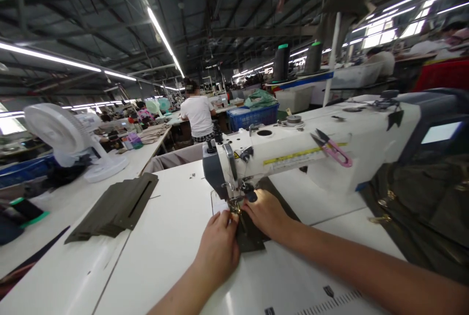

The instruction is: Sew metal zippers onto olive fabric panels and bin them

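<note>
A white sewing machine [278, 144] stands in front of me, with a dark olive fabric piece [251, 239] lying under its needle area. My left hand [219, 241] is closed, thumb and fingers pinched at the fabric's left edge just in front of the presser foot [236, 203]. From the right, my right hand [268, 212] bends over the same fabric with its fingers curled, gripping it beside the foot. A small dark spot shows by its fingertips; I cannot tell what it is. Brassy metal glints between the two hands, and the fingertips partly hide the stitching spot.
Stacked olive fabric pieces [115, 205] lie on the left of the table. Pink-handled thread snips [335, 149] rest on the machine arm. A white fan [58, 132] and dark thread cone [25, 210] are farther left. Garments with zippers [421, 207] hang right. Ahead sits a person [198, 115].
</note>
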Motion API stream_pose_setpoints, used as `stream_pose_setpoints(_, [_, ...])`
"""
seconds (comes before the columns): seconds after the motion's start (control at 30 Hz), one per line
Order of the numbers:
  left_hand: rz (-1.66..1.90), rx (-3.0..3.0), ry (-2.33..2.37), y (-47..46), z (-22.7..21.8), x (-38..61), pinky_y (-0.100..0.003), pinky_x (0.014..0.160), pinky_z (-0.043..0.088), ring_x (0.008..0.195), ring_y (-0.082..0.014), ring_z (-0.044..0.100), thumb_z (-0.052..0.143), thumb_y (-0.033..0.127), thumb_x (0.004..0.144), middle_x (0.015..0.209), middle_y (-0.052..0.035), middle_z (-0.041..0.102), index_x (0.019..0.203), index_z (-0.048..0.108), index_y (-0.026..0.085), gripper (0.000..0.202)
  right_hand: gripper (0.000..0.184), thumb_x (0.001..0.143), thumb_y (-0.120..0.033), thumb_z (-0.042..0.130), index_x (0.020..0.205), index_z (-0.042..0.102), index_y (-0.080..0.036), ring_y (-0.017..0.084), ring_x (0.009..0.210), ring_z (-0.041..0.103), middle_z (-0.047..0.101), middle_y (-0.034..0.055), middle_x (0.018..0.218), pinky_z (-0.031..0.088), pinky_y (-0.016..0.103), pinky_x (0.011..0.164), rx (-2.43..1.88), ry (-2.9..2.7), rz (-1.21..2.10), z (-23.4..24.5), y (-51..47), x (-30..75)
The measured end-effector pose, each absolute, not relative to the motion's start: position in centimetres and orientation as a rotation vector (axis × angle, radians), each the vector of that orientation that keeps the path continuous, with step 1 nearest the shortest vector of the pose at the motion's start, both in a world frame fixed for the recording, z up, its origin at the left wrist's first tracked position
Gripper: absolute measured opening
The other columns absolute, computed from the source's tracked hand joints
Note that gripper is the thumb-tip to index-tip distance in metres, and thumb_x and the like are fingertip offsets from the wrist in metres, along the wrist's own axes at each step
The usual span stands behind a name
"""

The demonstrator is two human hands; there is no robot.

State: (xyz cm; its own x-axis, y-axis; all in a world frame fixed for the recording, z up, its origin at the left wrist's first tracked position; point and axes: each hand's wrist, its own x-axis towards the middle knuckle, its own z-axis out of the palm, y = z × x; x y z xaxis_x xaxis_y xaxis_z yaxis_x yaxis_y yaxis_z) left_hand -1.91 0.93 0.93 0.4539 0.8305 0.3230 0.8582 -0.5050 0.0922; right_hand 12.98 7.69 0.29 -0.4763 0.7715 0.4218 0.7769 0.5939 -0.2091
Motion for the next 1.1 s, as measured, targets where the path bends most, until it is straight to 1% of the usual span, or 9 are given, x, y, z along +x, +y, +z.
stream_pose_setpoints(0.07, [-0.521, -2.601, -1.503, 0.9, 0.8, -2.0, -0.044, 0.087, 0.045, 0.094, -0.0242, 0.053, 0.043, 0.007, 0.063, 0.097, -0.0118, 0.054, 0.107, 0.05, 0.012, 0.044, 0.019, 0.084, -0.018, 0.045, 0.076, 0.062, -0.014, 0.021, 0.076, 0.058, 0.063, 0.0103, 0.078, 0.04, 0.03, 0.068, -1.27, -2.321, 0.01, 0.2, 7.7, 13.0])
stream_pose_setpoints(0.23, [-0.532, -2.621, -1.468, 0.8, 0.6, -2.1, -0.045, 0.088, 0.043, 0.098, -0.0248, 0.05, 0.045, 0.007, 0.061, 0.103, -0.0117, 0.052, 0.112, 0.05, 0.014, 0.052, 0.012, 0.076, -0.029, 0.058, 0.073, 0.06, -0.018, 0.016, 0.072, 0.059, 0.064, 0.0021, 0.073, 0.04, 0.023, 0.064, -1.343, -2.274, 0.128, 0.1, 7.8, 13.1])
stream_pose_setpoints(0.3, [-0.508, -2.642, -1.47, 0.8, 0.7, -2.1, -0.044, 0.087, 0.044, 0.099, -0.0252, 0.05, 0.046, 0.007, 0.061, 0.102, -0.0113, 0.052, 0.111, 0.051, 0.015, 0.051, 0.012, 0.075, -0.03, 0.057, 0.071, 0.06, -0.019, 0.017, 0.073, 0.06, 0.065, 0.0011, 0.072, 0.04, 0.023, 0.064, -1.391, -2.258, 0.162, 0.0, 8.0, 12.9])
stream_pose_setpoints(0.57, [-0.44, -2.646, -1.475, 1.0, 1.1, -1.9, -0.043, 0.089, 0.043, 0.099, -0.0269, 0.05, 0.048, 0.008, 0.063, 0.102, -0.0141, 0.054, 0.11, 0.055, 0.009, 0.047, 0.026, 0.084, -0.026, 0.041, 0.081, 0.064, -0.013, 0.026, 0.078, 0.062, 0.066, 0.0133, 0.08, 0.045, 0.034, 0.068, -1.612, -2.182, 0.178, 0.0, 8.6, 11.5])
stream_pose_setpoints(0.7, [-0.521, -2.616, -1.458, 0.4, 0.7, -2.0, -0.042, 0.089, 0.044, 0.1, -0.0254, 0.053, 0.047, 0.006, 0.067, 0.106, -0.0147, 0.057, 0.11, 0.055, 0.007, 0.043, 0.025, 0.084, -0.028, 0.047, 0.097, 0.063, -0.015, 0.023, 0.102, 0.055, 0.063, 0.0108, 0.105, 0.042, 0.034, 0.088, -1.251, -2.386, 0.159, 0.4, 5.3, 13.7])
stream_pose_setpoints(0.8, [-0.613, -2.616, -1.376, -0.2, 0.2, -2.1, -0.039, 0.088, 0.046, 0.098, -0.0237, 0.055, 0.046, 0.006, 0.074, 0.106, -0.0134, 0.061, 0.104, 0.058, 0.007, 0.032, 0.045, 0.08, -0.033, 0.053, 0.116, 0.054, -0.006, 0.025, 0.115, 0.045, 0.052, 0.0162, 0.123, 0.036, 0.039, 0.099, -0.775, -2.521, 0.179, -0.3, 2.8, 15.6])
stream_pose_setpoints(0.87, [-0.654, -2.611, -1.327, -0.4, -0.1, -2.2, -0.039, 0.088, 0.048, 0.099, -0.0234, 0.056, 0.046, 0.007, 0.077, 0.106, -0.0123, 0.062, 0.102, 0.058, 0.007, 0.028, 0.05, 0.08, -0.031, 0.053, 0.12, 0.049, -0.001, 0.027, 0.117, 0.044, 0.05, 0.0199, 0.124, 0.037, 0.042, 0.098, -0.695, -2.521, 0.17, -1.0, 2.1, 16.2])
stream_pose_setpoints(1.0, [-0.686, -2.597, -1.285, -0.4, -0.4, -2.2, -0.039, 0.087, 0.049, 0.1, -0.0238, 0.057, 0.047, 0.008, 0.08, 0.107, -0.0121, 0.062, 0.103, 0.058, 0.01, 0.026, 0.039, 0.083, -0.018, 0.045, 0.115, 0.053, 0.003, 0.027, 0.115, 0.047, 0.053, 0.0211, 0.121, 0.039, 0.041, 0.098, -0.662, -2.531, 0.11, -1.5, 2.4, 16.0])
stream_pose_setpoints(1.1, [-0.705, -2.607, -1.243, 0.0, -0.5, -2.4, -0.04, 0.087, 0.05, 0.101, -0.0243, 0.057, 0.046, 0.008, 0.079, 0.106, -0.013, 0.063, 0.101, 0.059, 0.01, 0.026, 0.037, 0.082, -0.015, 0.043, 0.113, 0.054, 0.003, 0.027, 0.113, 0.049, 0.054, 0.0209, 0.119, 0.04, 0.04, 0.097, -0.637, -2.524, 0.082, -1.3, 3.0, 15.7])
